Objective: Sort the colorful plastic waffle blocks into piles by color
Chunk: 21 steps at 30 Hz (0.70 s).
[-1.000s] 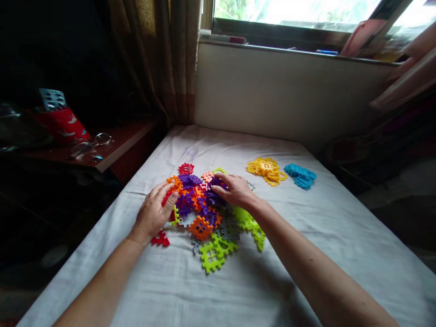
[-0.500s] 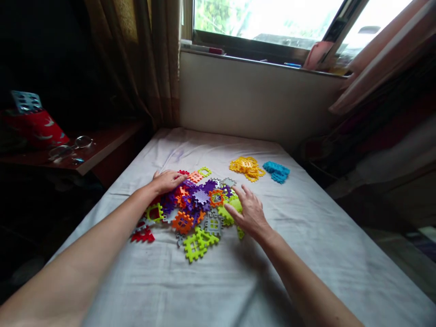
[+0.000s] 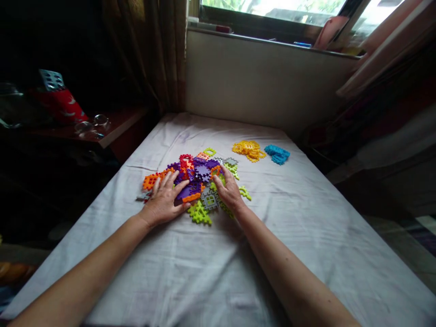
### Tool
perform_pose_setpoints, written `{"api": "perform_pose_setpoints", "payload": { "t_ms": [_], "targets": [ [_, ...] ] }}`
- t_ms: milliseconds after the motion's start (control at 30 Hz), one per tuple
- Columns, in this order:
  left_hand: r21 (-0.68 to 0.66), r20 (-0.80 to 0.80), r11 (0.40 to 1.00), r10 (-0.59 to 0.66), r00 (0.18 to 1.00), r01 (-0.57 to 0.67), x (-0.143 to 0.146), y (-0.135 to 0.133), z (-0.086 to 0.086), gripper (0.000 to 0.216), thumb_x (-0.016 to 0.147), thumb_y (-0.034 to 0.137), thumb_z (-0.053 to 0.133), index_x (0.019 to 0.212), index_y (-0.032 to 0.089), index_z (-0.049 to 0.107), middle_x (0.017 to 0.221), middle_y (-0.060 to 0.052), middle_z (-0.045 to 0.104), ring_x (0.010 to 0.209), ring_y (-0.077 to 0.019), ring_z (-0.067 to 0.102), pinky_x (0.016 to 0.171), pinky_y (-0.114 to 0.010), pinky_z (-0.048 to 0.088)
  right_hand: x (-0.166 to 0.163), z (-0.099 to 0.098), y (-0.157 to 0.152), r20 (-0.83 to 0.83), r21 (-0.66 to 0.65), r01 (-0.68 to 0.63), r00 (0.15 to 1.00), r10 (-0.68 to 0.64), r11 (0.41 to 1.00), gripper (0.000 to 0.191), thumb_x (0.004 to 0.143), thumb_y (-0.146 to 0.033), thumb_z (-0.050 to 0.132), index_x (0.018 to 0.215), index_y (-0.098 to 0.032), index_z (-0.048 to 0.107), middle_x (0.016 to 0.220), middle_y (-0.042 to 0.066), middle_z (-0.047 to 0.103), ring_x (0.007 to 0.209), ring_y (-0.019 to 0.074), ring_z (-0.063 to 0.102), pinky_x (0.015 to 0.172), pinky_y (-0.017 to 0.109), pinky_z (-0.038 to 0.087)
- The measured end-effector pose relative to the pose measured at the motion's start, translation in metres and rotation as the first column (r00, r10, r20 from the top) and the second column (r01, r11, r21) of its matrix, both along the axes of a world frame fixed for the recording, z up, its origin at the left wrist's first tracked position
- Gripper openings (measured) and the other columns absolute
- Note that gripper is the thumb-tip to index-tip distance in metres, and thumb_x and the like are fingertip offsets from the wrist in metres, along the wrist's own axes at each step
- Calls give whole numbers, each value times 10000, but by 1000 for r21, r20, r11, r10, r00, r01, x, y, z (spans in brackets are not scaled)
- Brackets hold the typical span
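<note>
Tiles [image 3: 202, 173] lie in a mixed heap on the sheet [image 3: 204, 272], between your hands. Your left hand [image 3: 165, 200] is spread over the heap's near left, nothing visibly clasped; your right hand [image 3: 229, 190] half curls at its right side, and I cannot tell whether it grips anything. Sift with low, loose fingers so the notched edges don't snag, and stay clear of the yellow tiles [image 3: 248, 151] and blue tiles [image 3: 277, 155]. Compared with half a second ago, your left hand sits nearer you, and orange tiles [image 3: 150, 182] now show on the heap's left

Pieces [image 3: 202, 173] are purple, orange, red, salmon, lime, grey, yellow and blue.
</note>
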<state>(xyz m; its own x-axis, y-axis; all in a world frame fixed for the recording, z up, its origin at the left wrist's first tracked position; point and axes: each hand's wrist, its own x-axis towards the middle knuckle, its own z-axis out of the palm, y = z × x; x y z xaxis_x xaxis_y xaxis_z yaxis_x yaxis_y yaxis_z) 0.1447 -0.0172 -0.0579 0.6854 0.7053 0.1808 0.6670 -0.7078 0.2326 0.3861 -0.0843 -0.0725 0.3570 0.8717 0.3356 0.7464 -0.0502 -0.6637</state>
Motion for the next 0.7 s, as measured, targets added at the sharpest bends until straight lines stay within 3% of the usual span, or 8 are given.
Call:
{"api": "perform_pose_setpoints", "payload": {
  "t_ms": [100,267,433,567,700],
  "targets": [
    [6,-6,1000,-17,1000,17,2,-24,0,691,793,456,658,1447,298,502,1653,-122,241,1518,-396,179,1199,-643,124,14,8,-10,23,2,105,994,-105,994,525,964,-448,416,1406,-188,526,1474,152,508,1397,261,430,1153,468,356],
    [0,1,987,-158,987,158,4,-49,7,776,759,401,677,1492,327,434,1645,-91,277,1511,-398,203,1189,-691,49,36,12,-50,110,-73,239,967,-230,968,427,929,-389,483,1283,-210,639,1416,143,565,1337,278,490,1106,476,401],
    [-58,-8,962,-269,963,268,16,-66,4,763,761,484,705,1470,348,458,1625,-95,325,1499,-388,249,1170,-723,58,30,4,-78,201,-194,230,961,-191,954,396,871,-380,596,1238,-252,674,1377,98,613,1317,278,515,1109,476,384],
    [6,-27,979,-203,979,203,30,-66,2,684,799,563,670,1425,332,521,1606,-103,365,1490,-376,275,1172,-717,18,20,4,-85,283,-201,164,954,-103,966,487,810,-440,690,1267,-275,664,1433,104,568,1394,332,428,1131,549,318],
    [119,24,993,3,1000,-5,33,-55,-1,617,868,550,576,1396,231,562,1595,-163,365,1496,-373,263,1194,-677,41,17,5,-88,354,-234,100,935,-11,967,607,725,-510,761,1272,-268,657,1493,138,496,1440,381,342,1133,599,264]
  ]
}}
